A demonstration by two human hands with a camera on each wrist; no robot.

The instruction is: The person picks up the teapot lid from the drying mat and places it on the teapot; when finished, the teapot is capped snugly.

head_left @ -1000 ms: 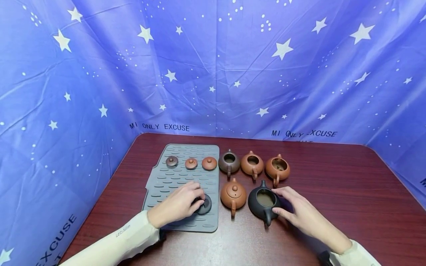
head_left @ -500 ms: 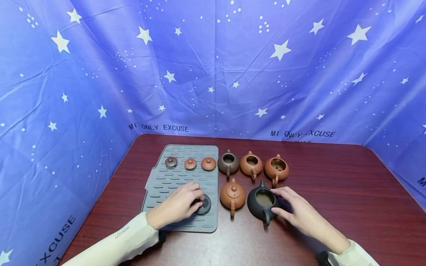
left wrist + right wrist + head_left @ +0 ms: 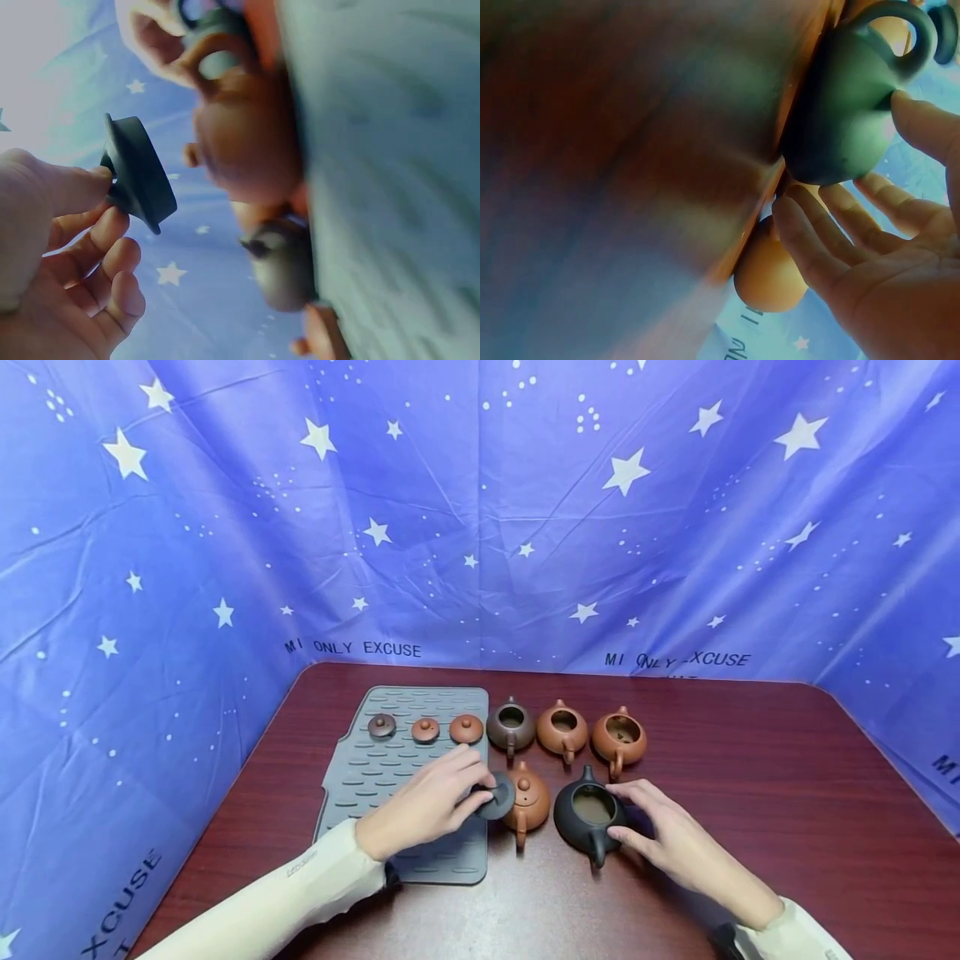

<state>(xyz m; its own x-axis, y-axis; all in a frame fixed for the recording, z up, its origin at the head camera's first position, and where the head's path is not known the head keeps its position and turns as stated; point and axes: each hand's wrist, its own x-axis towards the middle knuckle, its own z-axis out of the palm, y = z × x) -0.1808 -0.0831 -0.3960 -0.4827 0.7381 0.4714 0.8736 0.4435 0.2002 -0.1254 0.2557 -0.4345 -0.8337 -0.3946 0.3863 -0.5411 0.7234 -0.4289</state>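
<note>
In the head view, my left hand (image 3: 431, 797) pinches a black teapot lid (image 3: 497, 796) by its knob. The lid hangs tilted, in front of the left part of an orange-brown lidded teapot (image 3: 534, 811). The left wrist view shows the lid (image 3: 142, 172) between thumb and fingertips, with the other fingers loosely bent. A lidless black teapot (image 3: 576, 827) stands to the right, liquid visible inside. Thumb and fingertips of my right hand (image 3: 675, 837) touch its right side. Seen from the right wrist, those fingers are fairly straight against the black teapot (image 3: 844, 112).
A grey mat (image 3: 450, 860) bears one dark brown lid (image 3: 382, 727) and two orange-brown lids (image 3: 425, 731). Behind the front pots stand three lidless teapots: one dark brown (image 3: 510, 737), two orange-brown (image 3: 561, 739). A starry blue curtain (image 3: 480, 527) surrounds the wooden table (image 3: 750, 777).
My left hand has lifted the black lid off the mat and moved right and away from me, towards the lidded teapot. The right hand stays at the black teapot.
</note>
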